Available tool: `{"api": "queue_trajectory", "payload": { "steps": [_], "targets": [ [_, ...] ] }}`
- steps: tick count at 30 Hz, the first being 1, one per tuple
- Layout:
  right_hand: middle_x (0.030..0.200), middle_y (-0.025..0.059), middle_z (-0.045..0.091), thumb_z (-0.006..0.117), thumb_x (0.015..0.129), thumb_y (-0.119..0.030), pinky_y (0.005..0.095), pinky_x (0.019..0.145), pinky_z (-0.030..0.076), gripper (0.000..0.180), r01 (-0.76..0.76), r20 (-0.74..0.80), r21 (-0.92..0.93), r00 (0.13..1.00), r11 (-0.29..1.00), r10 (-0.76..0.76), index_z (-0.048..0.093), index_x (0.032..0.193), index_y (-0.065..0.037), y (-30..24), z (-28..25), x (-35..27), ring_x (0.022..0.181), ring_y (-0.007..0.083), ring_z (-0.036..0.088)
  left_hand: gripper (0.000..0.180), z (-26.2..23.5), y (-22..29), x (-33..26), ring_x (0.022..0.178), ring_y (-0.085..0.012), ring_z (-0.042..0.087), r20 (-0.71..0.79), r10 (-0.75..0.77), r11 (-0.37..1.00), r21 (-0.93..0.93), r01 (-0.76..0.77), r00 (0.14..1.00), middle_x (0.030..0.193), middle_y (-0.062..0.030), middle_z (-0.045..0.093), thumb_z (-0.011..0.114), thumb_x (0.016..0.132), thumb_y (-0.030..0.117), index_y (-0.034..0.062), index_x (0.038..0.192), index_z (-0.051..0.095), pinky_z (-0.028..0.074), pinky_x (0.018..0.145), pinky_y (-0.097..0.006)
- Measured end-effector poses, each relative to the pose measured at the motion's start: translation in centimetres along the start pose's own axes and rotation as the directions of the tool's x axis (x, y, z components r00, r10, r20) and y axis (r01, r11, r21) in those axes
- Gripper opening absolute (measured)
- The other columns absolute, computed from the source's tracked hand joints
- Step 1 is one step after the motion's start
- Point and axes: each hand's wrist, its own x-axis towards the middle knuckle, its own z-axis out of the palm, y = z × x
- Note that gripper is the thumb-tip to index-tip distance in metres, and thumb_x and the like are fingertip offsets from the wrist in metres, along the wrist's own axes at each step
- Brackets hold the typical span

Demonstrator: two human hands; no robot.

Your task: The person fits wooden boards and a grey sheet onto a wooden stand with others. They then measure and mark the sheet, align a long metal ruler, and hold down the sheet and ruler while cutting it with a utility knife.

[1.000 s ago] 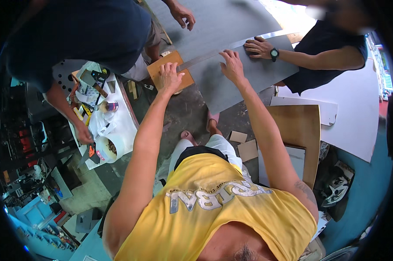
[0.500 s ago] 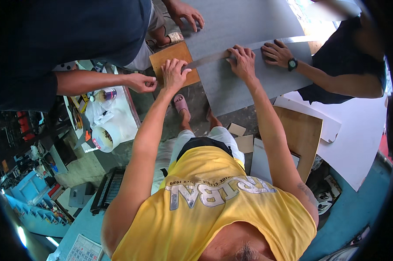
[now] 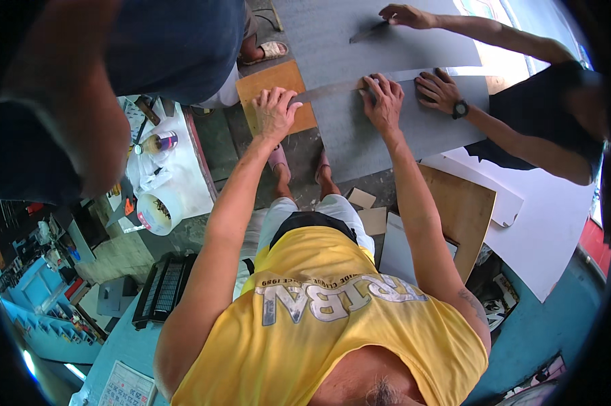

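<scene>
A long, thin metal straightedge (image 3: 336, 88) lies across a large grey sheet (image 3: 353, 149). My left hand (image 3: 273, 115) grips its left end with fingers curled over the strip, above a square wooden board (image 3: 248, 84). Farther right, my right hand (image 3: 384, 105) straddles the strip, fingertips on the far edge and thumb on the near one. Beside it, a co-worker's hand with a watch (image 3: 439, 91) presses on the same strip. That person's other hand (image 3: 408, 16) holds a dark, thin-bladed tool (image 3: 369, 32) over the far part of the sheet.
Another person (image 3: 177, 54) stands close at the upper left, one arm blurred. A white table (image 3: 190, 179) there carries a bottle (image 3: 160, 142) and a white tub (image 3: 158, 215). At right lean a brown board (image 3: 464, 210) and a large white sheet (image 3: 542, 237). Floor scraps (image 3: 373, 220) lie near my feet.
The left person's hands have left the sheet and the space by my left hand; that arm is now raised. The right co-worker's second hand has appeared with the thin-bladed tool. My hands keep their hold.
</scene>
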Motion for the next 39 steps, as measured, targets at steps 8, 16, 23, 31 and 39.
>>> {"api": "queue_trajectory", "payload": {
  "steps": [8, 16, 23, 31, 39],
  "targets": [
    [0.109, 0.0006, 0.052, 0.062, 0.071, -0.019, 0.0392, 0.087, 0.032, 0.035, 0.001, 0.01, 0.006, 1.0, 1.0, -0.001, 0.057, 0.106, -0.019, 0.0, -0.1, 0.0, 0.097, 0.0249, 0.047, 0.023, -0.1, 0.0, 0.1, 0.086, -0.0203, 0.046, 0.025, -0.004, 1.0, -0.007, 0.005, 1.0, 0.088, 0.0036, 0.05, 0.065, 0.072, 0.029, 0.0181, 0.091, 0.058, 0.032, 0.072, -0.041],
    [0.111, 0.0027, 0.052, 0.06, 0.072, -0.016, 0.0399, 0.089, 0.032, 0.036, -0.007, 0.045, -0.021, 0.999, 1.0, 0.008, 0.058, 0.107, -0.017, 0.0, -0.2, 0.1, 0.097, 0.0253, 0.047, 0.023, -0.3, 3.3, 0.6, 0.09, -0.0219, 0.046, 0.046, 0.034, 0.995, 0.097, -0.039, 0.998, 0.094, -0.0016, 0.049, 0.063, 0.071, 0.02, 0.0135, 0.092, 0.057, 0.034, 0.075, -0.04],
    [0.114, 0.004, 0.049, 0.058, 0.074, -0.024, 0.0418, 0.089, 0.031, 0.035, -0.015, 0.045, -0.005, 0.999, 1.0, 0.015, 0.056, 0.108, -0.015, -0.1, -0.7, 0.1, 0.099, 0.0252, 0.045, 0.051, 5.1, 13.8, 2.2, 0.116, -0.0325, 0.035, 0.233, 0.099, 0.989, 0.081, -0.121, 0.967, 0.123, -0.0185, 0.039, 0.053, 0.072, 0.007, -0.0005, 0.12, 0.04, 0.028, 0.095, -0.052],
    [0.108, 0.0074, 0.048, 0.058, 0.074, -0.023, 0.0399, 0.085, 0.033, 0.033, 0.059, 0.094, 0.028, 0.994, 0.998, -0.062, 0.056, 0.106, -0.013, 1.7, -2.2, 0.3, 0.095, 0.0266, 0.046, 0.043, 7.4, 14.0, 2.7, 0.119, -0.0334, 0.032, 0.3, 0.026, 0.989, 0.131, -0.068, 0.954, 0.129, -0.0174, 0.034, 0.043, 0.08, 0.016, -0.0017, 0.119, 0.04, 0.03, 0.091, -0.06],
    [0.105, 0.0062, 0.051, 0.056, 0.075, -0.015, 0.0358, 0.086, 0.036, 0.034, 0.092, 0.116, -0.089, 0.99, 0.992, -0.081, 0.052, 0.108, -0.007, 8.1, -4.7, 1.3, 0.099, 0.0235, 0.047, 0.045, 6.2, 14.8, 3.6, 0.115, -0.0341, 0.035, 0.361, 0.021, 0.987, 0.142, -0.077, 0.932, 0.126, -0.0165, 0.035, 0.046, 0.082, 0.02, 0.0015, 0.123, 0.036, 0.031, 0.087, -0.063]
  ]
}}
